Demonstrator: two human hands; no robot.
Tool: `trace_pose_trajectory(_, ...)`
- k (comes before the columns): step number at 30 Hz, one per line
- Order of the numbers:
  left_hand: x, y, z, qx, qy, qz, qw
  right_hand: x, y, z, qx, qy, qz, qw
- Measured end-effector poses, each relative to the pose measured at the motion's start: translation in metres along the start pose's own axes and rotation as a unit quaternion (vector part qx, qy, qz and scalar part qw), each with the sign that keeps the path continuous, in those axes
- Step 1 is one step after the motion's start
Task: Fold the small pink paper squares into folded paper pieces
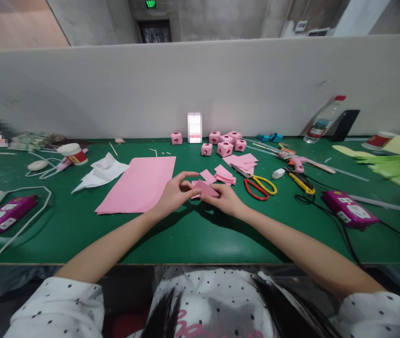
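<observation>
Between my two hands, just above the green table, is a small piece of pink paper (207, 188). My left hand (177, 191) pinches its left side with thumb and fingers. My right hand (225, 199) grips the right edge, thumb below. Right behind the hands lie several small pink paper pieces (225, 173), with more cut pink paper (245, 162) farther back. To the left of my left hand rests a stack of large pink sheets (140, 183). Scissors (259, 187) with red and yellow handles lie right of my right hand.
Several folded pink paper cubes (225, 149) stand near the white partition (115, 89), beside a lit phone (195, 127). Crumpled white paper (103, 171) and a paper cup (72, 154) are left. A glue gun (296, 162), pliers (302, 182), purple power strip (350, 209) and bottle (323, 123) occupy the right.
</observation>
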State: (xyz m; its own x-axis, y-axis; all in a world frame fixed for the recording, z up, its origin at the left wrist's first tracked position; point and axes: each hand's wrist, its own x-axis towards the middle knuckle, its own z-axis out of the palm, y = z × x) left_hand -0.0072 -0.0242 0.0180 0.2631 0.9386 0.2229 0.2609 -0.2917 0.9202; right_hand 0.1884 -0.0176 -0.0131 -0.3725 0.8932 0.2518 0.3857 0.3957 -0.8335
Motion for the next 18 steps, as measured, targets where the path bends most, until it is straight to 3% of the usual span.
trace_pose_trajectory(7,0.001,-0.009,-0.002,0.063,-0.016,0.061,0.996,0.002,0.002,-0.005,0.064,0.012,0.012,0.998)
trace_pose_trajectory(12,-0.001,-0.012,0.001,0.111,-0.046,0.087,0.989,0.000,0.001,-0.001,-0.020,0.046,-0.002,0.999)
trace_pose_trajectory(18,0.001,-0.016,0.000,0.137,-0.018,0.072,0.988,0.008,0.011,-0.016,-0.086,0.118,-0.024,0.989)
